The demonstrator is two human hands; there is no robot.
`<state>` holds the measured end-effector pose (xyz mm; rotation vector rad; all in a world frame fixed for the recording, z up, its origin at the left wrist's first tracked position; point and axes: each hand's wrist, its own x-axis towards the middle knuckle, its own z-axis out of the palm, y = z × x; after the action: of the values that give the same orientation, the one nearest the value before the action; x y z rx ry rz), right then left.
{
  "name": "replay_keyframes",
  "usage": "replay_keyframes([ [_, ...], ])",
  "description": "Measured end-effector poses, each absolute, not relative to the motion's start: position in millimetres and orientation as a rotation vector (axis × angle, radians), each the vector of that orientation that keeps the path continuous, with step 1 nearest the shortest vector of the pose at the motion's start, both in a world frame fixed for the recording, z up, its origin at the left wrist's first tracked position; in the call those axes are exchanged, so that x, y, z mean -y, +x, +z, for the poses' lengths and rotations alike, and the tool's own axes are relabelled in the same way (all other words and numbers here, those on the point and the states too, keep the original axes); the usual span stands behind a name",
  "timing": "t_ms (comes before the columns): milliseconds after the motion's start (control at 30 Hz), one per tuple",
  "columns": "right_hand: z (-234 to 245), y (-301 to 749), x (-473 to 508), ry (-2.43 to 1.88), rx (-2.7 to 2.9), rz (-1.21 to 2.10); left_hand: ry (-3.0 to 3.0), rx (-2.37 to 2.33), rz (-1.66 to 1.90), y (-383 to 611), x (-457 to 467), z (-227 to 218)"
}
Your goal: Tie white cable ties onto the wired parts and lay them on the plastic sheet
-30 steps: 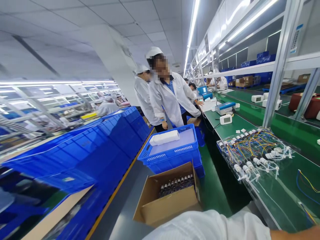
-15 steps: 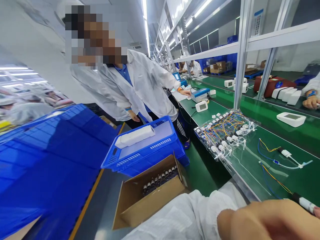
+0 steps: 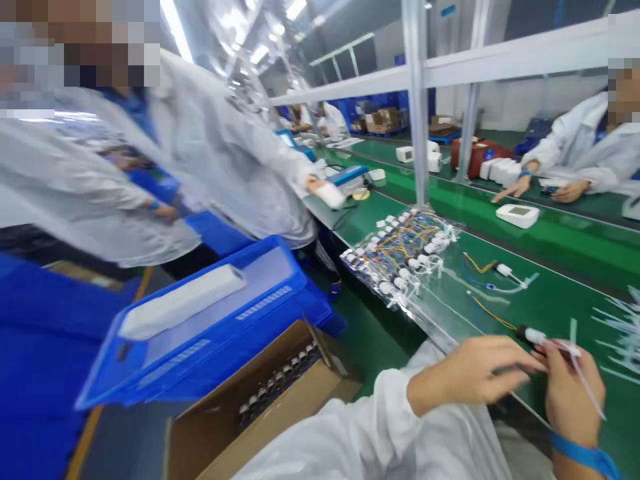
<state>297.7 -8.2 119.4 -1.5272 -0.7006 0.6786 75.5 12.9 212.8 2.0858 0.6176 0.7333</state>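
Observation:
My left hand [image 3: 473,370], in a white sleeve, reaches to the right with its fingers pinched on a small black and white wired part [image 3: 531,335]. My right hand [image 3: 567,390], with a blue wristband, is closed on the same part and on a thin white cable tie [image 3: 583,377]. Both hands hover over the near edge of the green bench [image 3: 550,300]. A yellow and blue wire [image 3: 487,313] trails from the part across the mat.
A pile of wired white connectors [image 3: 400,257] lies to the left on the bench. More white ties [image 3: 620,327] lie at right. A cardboard box of small parts [image 3: 270,393] and a blue crate [image 3: 200,320] stand at left. People in white coats [image 3: 210,153] work nearby.
The view has swung right and down. Both my hands have come into view, closed on the wired part. The person at left now appears closer.

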Motion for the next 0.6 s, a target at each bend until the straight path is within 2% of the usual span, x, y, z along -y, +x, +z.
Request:
replay_keyframes([
  [200,135,292,12,-1.355,0.604,0.858,2.144,-0.981,0.713,85,-29,144],
  [400,150,298,38,-1.209,0.638,1.031,2.276,-1.092,0.605,98,-35,143],
  [600,148,318,53,-1.356,0.576,1.099,2.373,-1.095,0.483,120,-44,136],
])
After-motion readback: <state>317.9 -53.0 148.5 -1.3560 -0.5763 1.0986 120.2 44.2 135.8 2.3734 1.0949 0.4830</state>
